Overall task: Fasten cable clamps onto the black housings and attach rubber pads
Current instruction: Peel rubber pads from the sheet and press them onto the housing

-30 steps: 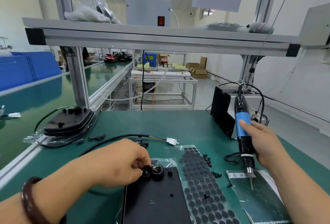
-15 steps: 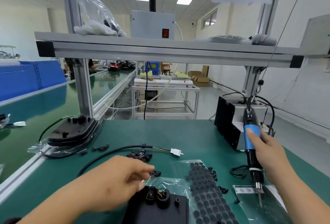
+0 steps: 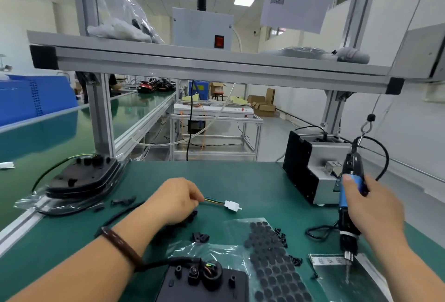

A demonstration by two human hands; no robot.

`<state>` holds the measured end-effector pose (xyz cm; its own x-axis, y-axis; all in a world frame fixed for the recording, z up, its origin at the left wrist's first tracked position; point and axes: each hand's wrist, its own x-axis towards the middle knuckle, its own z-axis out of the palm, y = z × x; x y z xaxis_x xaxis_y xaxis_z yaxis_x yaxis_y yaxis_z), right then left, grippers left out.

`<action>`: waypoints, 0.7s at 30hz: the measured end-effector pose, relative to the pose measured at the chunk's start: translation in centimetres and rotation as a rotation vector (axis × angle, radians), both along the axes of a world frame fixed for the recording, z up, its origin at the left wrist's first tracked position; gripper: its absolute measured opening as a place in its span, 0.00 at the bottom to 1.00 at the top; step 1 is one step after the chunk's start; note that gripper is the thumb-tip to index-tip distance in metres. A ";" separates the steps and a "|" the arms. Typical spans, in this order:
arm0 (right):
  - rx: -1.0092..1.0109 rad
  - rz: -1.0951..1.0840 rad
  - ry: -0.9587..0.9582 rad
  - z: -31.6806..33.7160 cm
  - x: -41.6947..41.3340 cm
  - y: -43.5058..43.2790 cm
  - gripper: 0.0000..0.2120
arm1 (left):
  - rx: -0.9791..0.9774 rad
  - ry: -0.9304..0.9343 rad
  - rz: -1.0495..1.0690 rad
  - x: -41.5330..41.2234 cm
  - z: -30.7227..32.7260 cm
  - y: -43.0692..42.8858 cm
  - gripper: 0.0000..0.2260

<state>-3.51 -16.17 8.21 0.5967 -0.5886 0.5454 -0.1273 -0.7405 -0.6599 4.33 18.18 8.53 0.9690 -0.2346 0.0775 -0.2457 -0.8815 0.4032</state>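
Bottom centre, a matte black housing [image 3: 207, 285] lies flat on the green bench [image 3: 240, 181], with a clear sheet of round rubber pads [image 3: 272, 260] just to its right. Mid-frame, the left hand [image 3: 173, 201] curls over a heap of small black cable clamps [image 3: 192, 215]; whether it pinches one is hidden. At right, the right hand [image 3: 375, 208] grips an upright, cylindrical blue-and-black screwdriver [image 3: 346, 224].

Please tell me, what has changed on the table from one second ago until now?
The left hand left the black housing, where it pinched a part beside the grommet, and reached forward to the loose black clamps near the white connector; whether it has taken one is hidden. The right hand holds the blue screwdriver upright as before. Housing and pad sheet stayed put.
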 end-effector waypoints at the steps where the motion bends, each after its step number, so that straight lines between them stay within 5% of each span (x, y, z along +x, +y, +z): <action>1: -0.004 -0.015 0.001 0.1 0.0 0.0 0.17 | -0.005 0.040 -0.060 -0.2 0.3 -1.2 0.09; 8: -0.158 -0.174 0.080 1.5 -0.7 1.2 0.13 | 0.299 0.206 -0.328 -1.3 0.7 -7.7 0.25; 11: -0.142 0.181 0.016 1.5 -1.0 4.9 0.18 | 0.401 0.252 -0.305 -1.6 0.4 -8.5 0.36; 13: -0.145 0.450 0.186 0.6 -0.9 8.2 0.14 | 0.382 0.273 -0.294 -1.6 0.4 -8.6 0.37; 17: -0.154 0.584 0.460 -2.1 0.1 11.3 0.08 | -0.019 0.363 -0.261 -1.1 0.3 -7.9 0.16; 19: -0.093 0.564 0.422 -2.6 0.2 11.4 0.07 | -0.340 0.516 -0.212 -1.2 0.3 -7.4 0.04; 21: -0.055 0.558 0.327 -2.9 0.2 11.5 0.06 | -0.555 0.628 -0.177 -1.4 0.4 -7.1 0.03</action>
<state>-3.36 -4.64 5.27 0.9452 -0.1180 0.3046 0.0991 -0.7849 -0.6116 2.91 11.10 8.89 0.8232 -0.4737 -0.3131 0.0521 -0.4861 0.8724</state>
